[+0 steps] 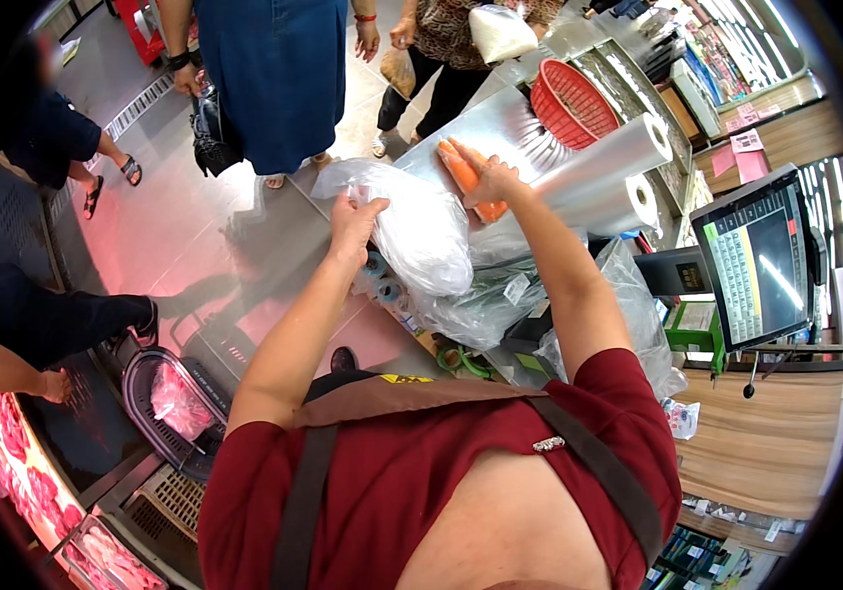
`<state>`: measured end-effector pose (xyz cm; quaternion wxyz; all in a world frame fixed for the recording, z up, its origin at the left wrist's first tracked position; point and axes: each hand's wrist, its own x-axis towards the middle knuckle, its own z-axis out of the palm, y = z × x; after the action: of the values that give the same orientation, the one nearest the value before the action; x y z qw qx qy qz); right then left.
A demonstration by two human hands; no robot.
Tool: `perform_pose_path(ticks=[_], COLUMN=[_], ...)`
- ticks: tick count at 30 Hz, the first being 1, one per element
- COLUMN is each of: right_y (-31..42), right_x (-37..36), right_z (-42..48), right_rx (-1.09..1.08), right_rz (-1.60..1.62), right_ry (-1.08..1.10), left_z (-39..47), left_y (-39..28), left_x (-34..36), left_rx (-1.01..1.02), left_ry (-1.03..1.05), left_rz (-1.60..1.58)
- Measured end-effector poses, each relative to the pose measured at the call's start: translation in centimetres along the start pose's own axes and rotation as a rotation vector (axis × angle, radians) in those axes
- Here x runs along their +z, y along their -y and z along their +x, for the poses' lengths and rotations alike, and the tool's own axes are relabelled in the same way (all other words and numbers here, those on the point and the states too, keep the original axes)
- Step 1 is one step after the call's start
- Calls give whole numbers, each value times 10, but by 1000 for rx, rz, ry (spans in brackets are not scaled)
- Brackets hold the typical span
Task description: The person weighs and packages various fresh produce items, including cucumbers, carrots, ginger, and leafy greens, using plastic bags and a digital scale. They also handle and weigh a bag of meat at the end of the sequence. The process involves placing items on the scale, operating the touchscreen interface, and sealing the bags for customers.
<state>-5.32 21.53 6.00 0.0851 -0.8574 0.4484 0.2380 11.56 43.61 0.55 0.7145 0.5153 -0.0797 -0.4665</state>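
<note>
My left hand (356,221) pinches the edge of a white, translucent plastic bag (428,240), whose contents I cannot make out. Over on the metal scale plate (491,136), my right hand (493,183) rests on orange carrots (459,168) in clear plastic, its fingers spread along them; whether it grips them is unclear. Just below lies a clear bag of leafy greens (510,295) bearing a white label, partly covered by the white bag.
Right of the scale plate are a red plastic basket (576,103), plastic bag rolls (605,162) and a touchscreen weighing terminal (753,258). Several people stand beyond the counter and at left. A dark shopping basket (137,383) is at lower left, near a meat display (23,464).
</note>
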Motion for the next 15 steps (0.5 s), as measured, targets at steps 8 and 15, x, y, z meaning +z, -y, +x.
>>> perform_pose_path(ticks=[8,15], right_y=[-23,-42], right_x=[10,-32], right_z=[13,-72], right_rx=[7,-625], right_rz=[842,1634], right_ry=[45,350], left_z=[20,58], left_y=[-7,23], left_x=[21,23], left_rx=[169,2], left_ry=[-158,-196], left_rz=[-244,-87])
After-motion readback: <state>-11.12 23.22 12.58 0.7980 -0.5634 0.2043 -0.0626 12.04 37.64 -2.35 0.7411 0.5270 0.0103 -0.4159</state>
